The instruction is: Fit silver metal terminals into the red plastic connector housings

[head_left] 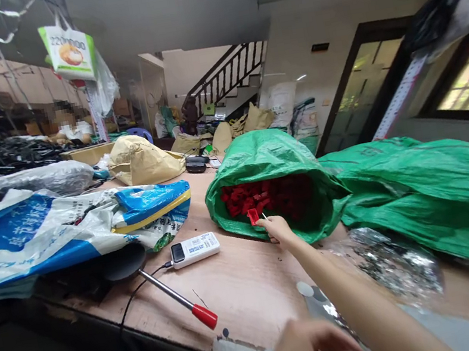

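Observation:
My right hand (276, 228) reaches to the mouth of a green sack (257, 150) lying on its side. Its fingers are pinched together beside a small red plastic piece (253, 216), with a thin pale bit showing at the fingertips. Many red pieces (283, 194) lie inside the sack. My left hand (308, 350) is low at the bottom edge, blurred, its fingers curled; a thin light line shows near them, too smeared to name. Below the sack, small shiny parts (322, 299) lie near the table's front edge.
A white power bank (195, 249) with a black cable lies left of the sack. A lever with a red handle (205, 315) juts over the table (244, 282). Blue-white sacks (149, 205) lie left, another green sack (435, 182) and a clear bag (398, 264) right. A person (72, 128) sits far back left.

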A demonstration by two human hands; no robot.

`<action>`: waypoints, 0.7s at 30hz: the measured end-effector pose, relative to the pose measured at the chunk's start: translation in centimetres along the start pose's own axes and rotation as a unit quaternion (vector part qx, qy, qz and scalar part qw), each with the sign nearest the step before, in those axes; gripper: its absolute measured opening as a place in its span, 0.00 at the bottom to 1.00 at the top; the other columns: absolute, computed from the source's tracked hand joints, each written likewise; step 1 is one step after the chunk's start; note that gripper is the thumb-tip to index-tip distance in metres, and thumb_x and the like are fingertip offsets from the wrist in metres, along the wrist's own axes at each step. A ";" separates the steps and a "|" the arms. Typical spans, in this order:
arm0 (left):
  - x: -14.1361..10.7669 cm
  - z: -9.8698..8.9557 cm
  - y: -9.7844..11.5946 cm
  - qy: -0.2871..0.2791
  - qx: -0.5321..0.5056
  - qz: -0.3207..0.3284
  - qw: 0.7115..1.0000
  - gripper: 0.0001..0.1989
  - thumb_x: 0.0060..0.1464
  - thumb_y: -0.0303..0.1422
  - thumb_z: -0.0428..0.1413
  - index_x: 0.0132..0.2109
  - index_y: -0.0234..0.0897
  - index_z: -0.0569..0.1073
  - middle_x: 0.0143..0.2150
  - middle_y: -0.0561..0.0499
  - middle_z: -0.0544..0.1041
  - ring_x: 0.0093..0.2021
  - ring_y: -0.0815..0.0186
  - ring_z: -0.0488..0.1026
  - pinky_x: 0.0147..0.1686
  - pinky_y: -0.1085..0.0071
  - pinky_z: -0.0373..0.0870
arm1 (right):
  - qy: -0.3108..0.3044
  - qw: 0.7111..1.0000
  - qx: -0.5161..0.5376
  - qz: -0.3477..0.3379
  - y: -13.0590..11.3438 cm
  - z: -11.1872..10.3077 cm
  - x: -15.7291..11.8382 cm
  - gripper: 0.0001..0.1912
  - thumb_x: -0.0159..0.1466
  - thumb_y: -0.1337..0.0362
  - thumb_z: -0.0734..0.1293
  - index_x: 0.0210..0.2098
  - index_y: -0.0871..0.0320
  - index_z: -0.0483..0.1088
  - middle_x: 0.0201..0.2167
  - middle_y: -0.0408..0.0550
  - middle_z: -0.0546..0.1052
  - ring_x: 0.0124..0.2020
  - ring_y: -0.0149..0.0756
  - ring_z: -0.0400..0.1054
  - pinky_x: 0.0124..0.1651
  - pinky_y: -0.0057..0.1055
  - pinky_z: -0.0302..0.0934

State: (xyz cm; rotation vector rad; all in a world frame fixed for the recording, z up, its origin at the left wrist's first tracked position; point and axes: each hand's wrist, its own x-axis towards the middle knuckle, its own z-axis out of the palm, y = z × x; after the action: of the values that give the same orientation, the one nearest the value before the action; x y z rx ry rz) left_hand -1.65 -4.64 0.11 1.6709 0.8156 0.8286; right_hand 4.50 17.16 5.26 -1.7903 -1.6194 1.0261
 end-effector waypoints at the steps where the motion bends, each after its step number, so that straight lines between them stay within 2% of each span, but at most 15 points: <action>1: 0.2 -0.4 0.0 0.118 -0.024 -0.012 0.993 0.12 0.62 0.38 0.55 0.50 0.40 0.74 0.43 0.47 0.80 0.42 0.59 0.80 0.43 0.64 0.78 | -0.024 0.999 0.036 0.000 0.7 -0.5 -1.7 0.13 0.69 0.56 0.65 0.37 0.61 0.68 0.25 0.38 0.68 0.20 0.25 0.59 0.22 0.23 0.57; 2: 0.4 -0.8 -0.2 0.239 -0.033 -0.014 0.970 0.14 0.62 0.36 0.55 0.54 0.41 0.72 0.48 0.45 0.79 0.46 0.58 0.79 0.47 0.62 0.77 | -0.049 0.996 0.071 -0.002 1.6 -1.1 -3.6 0.13 0.68 0.56 0.66 0.34 0.60 0.67 0.21 0.35 0.63 0.17 0.23 0.52 0.19 0.22 0.50; 3: 0.6 -1.1 -0.4 0.335 -0.017 -0.006 0.942 0.19 0.61 0.35 0.56 0.58 0.42 0.69 0.54 0.43 0.76 0.53 0.57 0.76 0.51 0.60 0.75 | -0.072 0.992 0.104 -0.004 2.5 -1.6 -5.7 0.13 0.65 0.55 0.67 0.32 0.58 0.65 0.19 0.32 0.58 0.16 0.22 0.47 0.18 0.21 0.45; 4: 0.8 -1.4 -0.8 0.389 0.005 0.011 0.921 0.27 0.58 0.34 0.58 0.64 0.42 0.62 0.61 0.40 0.70 0.60 0.54 0.71 0.55 0.57 0.73 | -0.095 0.986 0.133 -0.006 3.3 -2.0 -7.9 0.14 0.62 0.55 0.68 0.30 0.57 0.63 0.18 0.31 0.54 0.16 0.22 0.44 0.18 0.22 0.41; 5: 1.0 -1.5 -1.2 0.410 0.022 0.026 0.912 0.35 0.56 0.33 0.60 0.67 0.43 0.57 0.66 0.38 0.64 0.65 0.52 0.65 0.58 0.55 0.71 | -0.117 0.981 0.157 -0.008 4.2 -2.3 -10.1 0.15 0.60 0.54 0.69 0.30 0.57 0.63 0.17 0.31 0.53 0.16 0.22 0.42 0.18 0.22 0.40; 7: 1.3 -1.4 -2.1 0.382 0.036 0.049 0.922 0.39 0.55 0.32 0.60 0.69 0.44 0.53 0.68 0.39 0.62 0.67 0.52 0.63 0.59 0.55 0.71 | -0.150 0.970 0.191 -0.006 5.7 -2.7 -13.9 0.17 0.58 0.51 0.70 0.30 0.57 0.64 0.17 0.32 0.54 0.17 0.23 0.43 0.18 0.22 0.39; 10: 1.2 -0.9 -2.6 0.309 0.036 0.078 0.947 0.34 0.56 0.32 0.59 0.68 0.46 0.59 0.65 0.43 0.67 0.62 0.53 0.69 0.55 0.57 0.75 | -0.169 0.959 0.224 -0.031 7.6 -3.2 -17.4 0.20 0.58 0.47 0.70 0.32 0.58 0.66 0.19 0.33 0.58 0.17 0.23 0.45 0.18 0.22 0.39; 13: 0.9 -0.3 -2.2 0.282 0.030 0.081 0.955 0.25 0.59 0.35 0.57 0.63 0.46 0.67 0.62 0.44 0.71 0.57 0.55 0.74 0.51 0.60 0.78 | -0.194 0.960 0.190 -0.066 9.2 -4.5 -18.7 0.23 0.60 0.43 0.69 0.32 0.57 0.65 0.19 0.33 0.58 0.17 0.24 0.47 0.18 0.22 0.44; 15: 0.9 -0.1 -1.9 0.279 0.011 0.066 0.958 0.23 0.58 0.38 0.58 0.61 0.45 0.70 0.60 0.44 0.73 0.52 0.57 0.76 0.47 0.62 0.80 | -0.227 0.962 0.128 -0.077 10.1 -5.9 -18.7 0.23 0.63 0.41 0.66 0.33 0.57 0.67 0.18 0.34 0.59 0.17 0.25 0.50 0.18 0.23 0.48; 16: 0.9 0.0 -1.8 0.282 0.000 0.053 0.958 0.24 0.57 0.40 0.60 0.59 0.44 0.71 0.58 0.44 0.74 0.49 0.58 0.77 0.46 0.62 0.81 | -0.217 0.970 0.075 -0.085 10.7 -6.8 -18.4 0.23 0.64 0.42 0.65 0.33 0.57 0.69 0.19 0.35 0.61 0.18 0.27 0.52 0.19 0.23 0.51; 17: 1.0 0.1 -1.7 0.287 -0.010 0.039 0.957 0.25 0.55 0.41 0.61 0.58 0.43 0.72 0.56 0.45 0.76 0.47 0.58 0.78 0.44 0.63 0.81 | -0.178 0.980 0.010 -0.092 11.2 -7.8 -17.9 0.22 0.65 0.43 0.64 0.32 0.57 0.71 0.19 0.37 0.64 0.19 0.28 0.57 0.21 0.24 0.54; 18: 1.1 0.2 -1.7 0.292 -0.018 0.026 0.956 0.25 0.53 0.43 0.63 0.57 0.43 0.73 0.54 0.45 0.76 0.45 0.58 0.78 0.44 0.63 0.82 | -0.115 0.987 -0.060 -0.093 11.8 -8.9 -17.2 0.20 0.66 0.46 0.65 0.32 0.57 0.73 0.21 0.39 0.68 0.22 0.30 0.62 0.24 0.25 0.57; 19: 1.2 0.3 -1.6 0.296 -0.023 0.014 0.955 0.26 0.51 0.44 0.63 0.56 0.42 0.74 0.53 0.45 0.77 0.44 0.59 0.78 0.43 0.63 0.82 | -0.026 0.986 -0.136 -0.089 12.3 -10.2 -16.3 0.17 0.66 0.50 0.65 0.31 0.57 0.74 0.24 0.42 0.73 0.26 0.33 0.67 0.29 0.26 0.61; 20: 1.3 0.4 -1.6 0.298 -0.026 0.005 0.954 0.25 0.50 0.44 0.64 0.55 0.42 0.75 0.51 0.45 0.78 0.43 0.59 0.79 0.43 0.63 0.82 | 0.049 0.980 -0.179 -0.074 12.9 -11.4 -15.1 0.13 0.66 0.56 0.66 0.32 0.58 0.75 0.29 0.46 0.76 0.32 0.38 0.71 0.35 0.28 0.63; 21: 1.3 0.5 -1.6 0.297 -0.027 0.002 0.955 0.25 0.50 0.44 0.64 0.54 0.42 0.75 0.50 0.46 0.78 0.42 0.59 0.79 0.42 0.63 0.82 | 0.097 0.974 -0.199 -0.056 13.4 -12.6 -13.7 0.10 0.67 0.61 0.65 0.36 0.59 0.76 0.34 0.50 0.78 0.39 0.42 0.72 0.40 0.31 0.63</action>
State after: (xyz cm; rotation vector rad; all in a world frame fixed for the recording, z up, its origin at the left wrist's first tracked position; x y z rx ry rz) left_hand -0.70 -3.44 -1.34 1.3800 1.1805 1.3743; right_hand 22.60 3.01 4.66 -1.9494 -1.8727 0.4786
